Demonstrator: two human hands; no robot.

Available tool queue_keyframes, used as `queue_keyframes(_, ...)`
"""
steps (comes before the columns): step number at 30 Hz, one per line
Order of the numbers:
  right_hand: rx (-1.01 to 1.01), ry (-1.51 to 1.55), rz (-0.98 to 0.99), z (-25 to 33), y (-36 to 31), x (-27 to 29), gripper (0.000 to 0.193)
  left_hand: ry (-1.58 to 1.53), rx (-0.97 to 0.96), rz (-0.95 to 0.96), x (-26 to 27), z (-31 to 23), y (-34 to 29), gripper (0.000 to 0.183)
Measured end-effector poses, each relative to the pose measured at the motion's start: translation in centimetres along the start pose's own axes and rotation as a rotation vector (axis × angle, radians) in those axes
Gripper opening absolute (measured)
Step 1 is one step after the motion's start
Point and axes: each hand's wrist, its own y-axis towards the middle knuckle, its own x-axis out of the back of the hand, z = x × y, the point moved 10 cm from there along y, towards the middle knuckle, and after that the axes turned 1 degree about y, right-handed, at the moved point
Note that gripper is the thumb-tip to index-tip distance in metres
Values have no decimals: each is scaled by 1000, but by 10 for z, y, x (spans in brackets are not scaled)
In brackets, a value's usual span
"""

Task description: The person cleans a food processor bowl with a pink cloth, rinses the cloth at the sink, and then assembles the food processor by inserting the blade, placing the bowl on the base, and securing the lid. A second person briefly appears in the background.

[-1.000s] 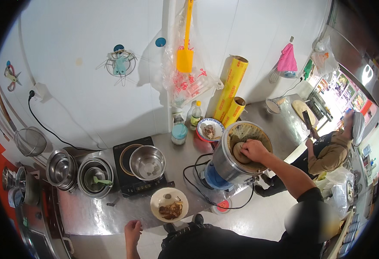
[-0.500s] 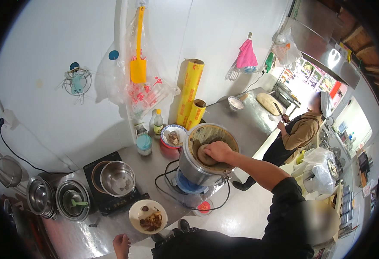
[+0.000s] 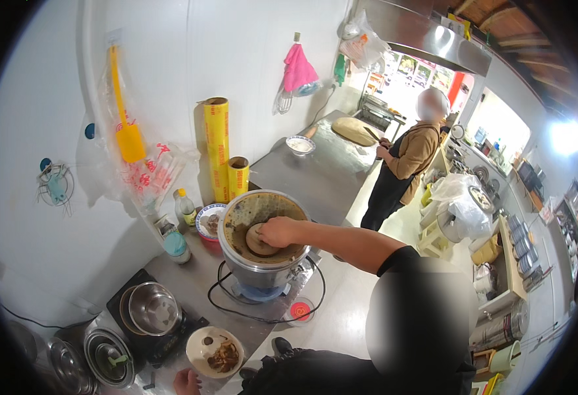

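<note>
My right hand (image 3: 281, 233) reaches down into a deep steel pot (image 3: 262, 271) whose inner wall is smeared with brown residue. Its fingers are closed over a round, tan, bowl-like piece (image 3: 257, 245) inside; their tips are partly hidden. Beneath the pot is a blue base (image 3: 256, 291), with a black cord looped around it. My left hand (image 3: 187, 382) hangs low at the bottom edge, holding nothing, its fingers loosely apart. Nearest to it is a white bowl (image 3: 199, 343) with brown food pieces in it.
A steel pan (image 3: 154, 309) rests on a black induction cooker (image 3: 119, 296), beside nested steel bowls (image 3: 108, 355). Yellow film rolls (image 3: 216, 148), a bottle (image 3: 185, 209) and a jar (image 3: 176, 249) line the wall. Farther off, a person (image 3: 411, 155) holds a knife by a dough slab (image 3: 351, 131).
The view has swung to the right, so things sit farther left. My right hand stays in the pot on the tan piece. The other person now stands more upright.
</note>
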Motion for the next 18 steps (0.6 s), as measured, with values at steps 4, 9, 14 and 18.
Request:
queue_keyframes(4, 124, -102, -99, 7, 3, 3, 30, 65, -50, -35, -5, -12, 1, 36)
queue_keyframes(9, 203, -93, -138, 12, -6, 6, 24, 17, -49, 7, -7, -15, 3, 36)
queue_keyframes(14, 253, -123, -238, 21, -17, 15, 21, -374, 101, 32, -12, -60, 2, 24)
queue_keyframes(18, 203, -148, -170, 19, -16, 12, 20, -182, -173, 34, 15, -195, 32, 93)
